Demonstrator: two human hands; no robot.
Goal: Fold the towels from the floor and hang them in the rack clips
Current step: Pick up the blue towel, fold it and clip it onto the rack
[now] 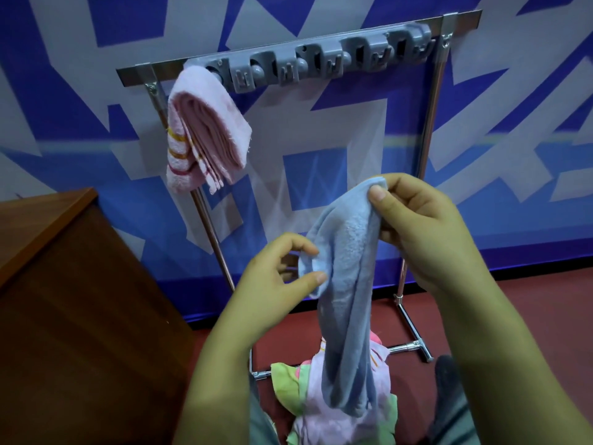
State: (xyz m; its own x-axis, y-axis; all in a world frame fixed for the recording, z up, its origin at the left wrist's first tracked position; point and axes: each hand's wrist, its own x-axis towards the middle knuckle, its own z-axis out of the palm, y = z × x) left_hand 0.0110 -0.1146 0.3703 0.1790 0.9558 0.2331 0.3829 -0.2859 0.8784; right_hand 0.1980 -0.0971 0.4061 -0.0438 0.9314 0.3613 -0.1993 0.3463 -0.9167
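A light blue towel (348,284) hangs in front of me. My right hand (423,229) pinches its top corner between thumb and fingers. Lower down, my left hand (276,284) pinches the towel's left edge. The towel's bottom end dangles over a heap of towels (321,399), pink and green, on the floor. Behind stands a metal rack (431,123) with a grey clip strip (324,61) along its top bar. A folded pink striped towel (205,130) hangs from the leftmost clip; the other clips hold nothing.
A brown wooden cabinet (73,300) stands at the left, close to the rack's left post. The wall behind is blue and grey. The rack's foot bars (410,345) lie on the red floor. My dark-socked foot (446,377) is at the lower right.
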